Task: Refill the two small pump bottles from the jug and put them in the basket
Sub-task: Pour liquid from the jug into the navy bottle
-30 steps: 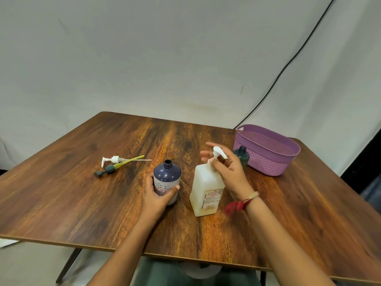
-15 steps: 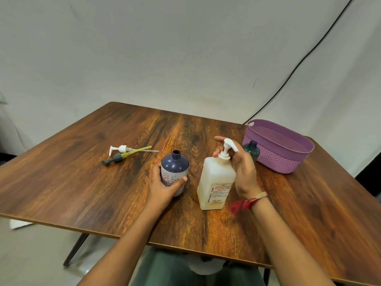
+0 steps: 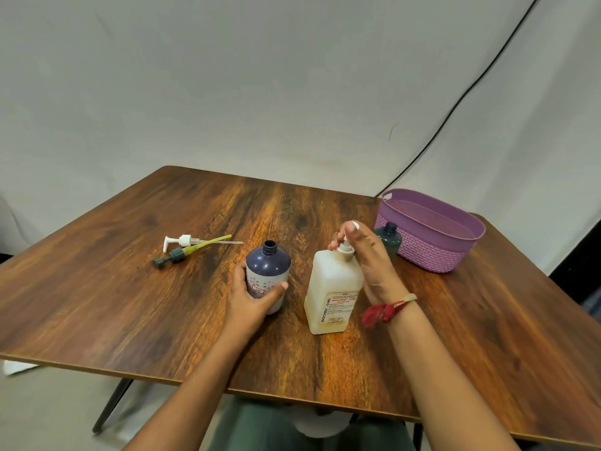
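Observation:
A dark blue bottle (image 3: 267, 267) with no pump stands open-necked at the table's middle, and my left hand (image 3: 253, 296) grips its lower body. Right of it stands the white square jug (image 3: 331, 291) with a pump top. My right hand (image 3: 367, 258) is curled round that pump head (image 3: 345, 248) from above. A small dark green bottle (image 3: 388, 239), also without a pump, stands behind my right hand, against the purple basket (image 3: 432, 252) at the right. Two loose pumps lie at the left: a white one (image 3: 182, 241) and a green one with a yellow tube (image 3: 182, 254).
The wooden table (image 3: 130, 304) fills the view, with its front edge close to me. A black cable (image 3: 455, 105) runs down the white backdrop behind the basket. My lap shows below the table edge.
My right hand has closed down over the jug's pump head, covering most of it. My left hand keeps its hold on the blue bottle. The camera has shifted a little.

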